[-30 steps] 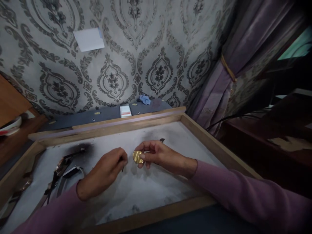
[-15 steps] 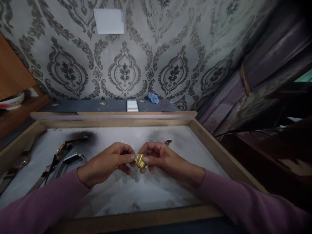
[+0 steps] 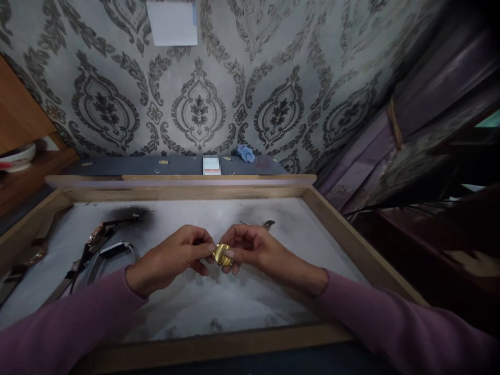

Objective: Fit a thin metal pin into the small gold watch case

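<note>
A small shiny gold watch case [image 3: 222, 254] is pinched between my two hands above the white bottom of a wooden tray [image 3: 187, 194]. My left hand [image 3: 175, 259] grips its left edge with thumb and fingertips. On its right side, my right hand [image 3: 258, 250] holds it, the thumb pressed over its face and the fingers curled behind. Behind my right hand lies a small dark tool [image 3: 269, 224], partly hidden. Several watches lie on the left of the tray, among them one with a square dark face [image 3: 114, 249].
A brown-strapped watch [image 3: 36, 253] lies at the tray's far left. Beyond the back rim are a white box [image 3: 211, 165] and a crumpled blue cloth [image 3: 246, 153]. A bowl [image 3: 19, 158] stands on a shelf at left; a purple curtain [image 3: 359, 166] hangs at right.
The gold watch case has turned slightly between my fingers, showing its face rounder. Both hands keep their hold. The whole view has shifted a little.
</note>
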Tool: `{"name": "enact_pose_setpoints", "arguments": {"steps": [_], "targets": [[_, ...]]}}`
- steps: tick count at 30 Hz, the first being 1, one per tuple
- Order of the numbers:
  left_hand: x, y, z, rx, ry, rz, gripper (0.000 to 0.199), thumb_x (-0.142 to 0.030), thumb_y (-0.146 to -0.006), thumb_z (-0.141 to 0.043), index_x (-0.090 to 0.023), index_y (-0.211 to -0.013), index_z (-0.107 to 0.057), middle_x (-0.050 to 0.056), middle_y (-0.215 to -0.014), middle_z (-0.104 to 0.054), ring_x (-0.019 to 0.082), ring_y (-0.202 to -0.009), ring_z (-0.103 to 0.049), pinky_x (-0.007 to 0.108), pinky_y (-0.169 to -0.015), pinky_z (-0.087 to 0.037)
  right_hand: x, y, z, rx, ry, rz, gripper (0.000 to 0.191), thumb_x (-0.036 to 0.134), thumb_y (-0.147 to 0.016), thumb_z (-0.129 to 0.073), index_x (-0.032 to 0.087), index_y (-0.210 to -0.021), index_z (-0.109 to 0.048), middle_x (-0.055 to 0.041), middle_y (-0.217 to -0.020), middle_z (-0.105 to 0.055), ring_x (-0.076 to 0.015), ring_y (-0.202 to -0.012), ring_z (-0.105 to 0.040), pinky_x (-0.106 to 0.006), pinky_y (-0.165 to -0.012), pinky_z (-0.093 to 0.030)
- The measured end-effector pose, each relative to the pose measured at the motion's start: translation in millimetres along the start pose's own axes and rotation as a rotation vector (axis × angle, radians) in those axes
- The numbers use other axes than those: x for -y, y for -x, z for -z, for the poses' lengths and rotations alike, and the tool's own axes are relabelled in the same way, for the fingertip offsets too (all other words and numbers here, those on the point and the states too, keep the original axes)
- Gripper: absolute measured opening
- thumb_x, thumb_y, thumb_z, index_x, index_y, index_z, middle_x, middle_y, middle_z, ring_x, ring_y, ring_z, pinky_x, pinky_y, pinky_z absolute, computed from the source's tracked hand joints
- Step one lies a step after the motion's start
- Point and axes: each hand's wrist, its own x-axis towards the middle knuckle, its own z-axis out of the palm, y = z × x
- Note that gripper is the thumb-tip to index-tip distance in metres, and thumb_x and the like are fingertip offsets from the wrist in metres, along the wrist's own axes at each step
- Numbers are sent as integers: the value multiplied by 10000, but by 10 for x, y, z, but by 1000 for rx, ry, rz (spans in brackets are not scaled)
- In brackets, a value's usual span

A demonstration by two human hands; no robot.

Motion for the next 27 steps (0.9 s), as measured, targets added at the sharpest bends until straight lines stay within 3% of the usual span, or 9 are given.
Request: {"name": "enact_pose_setpoints", "arguments": {"steps": [27], "targets": [[54,-1,-114,-120,-20,-74,233,-363,-737,-614,-161,-668,-520,-3,-666,-519,136,-648,-484,273,-595,-391,-45,-21,-13,-47,43,36,286,345,-756,-769,132,-796,-583,-27,-736,-695,-93,-629,-642,-220,-596,-542]]}}
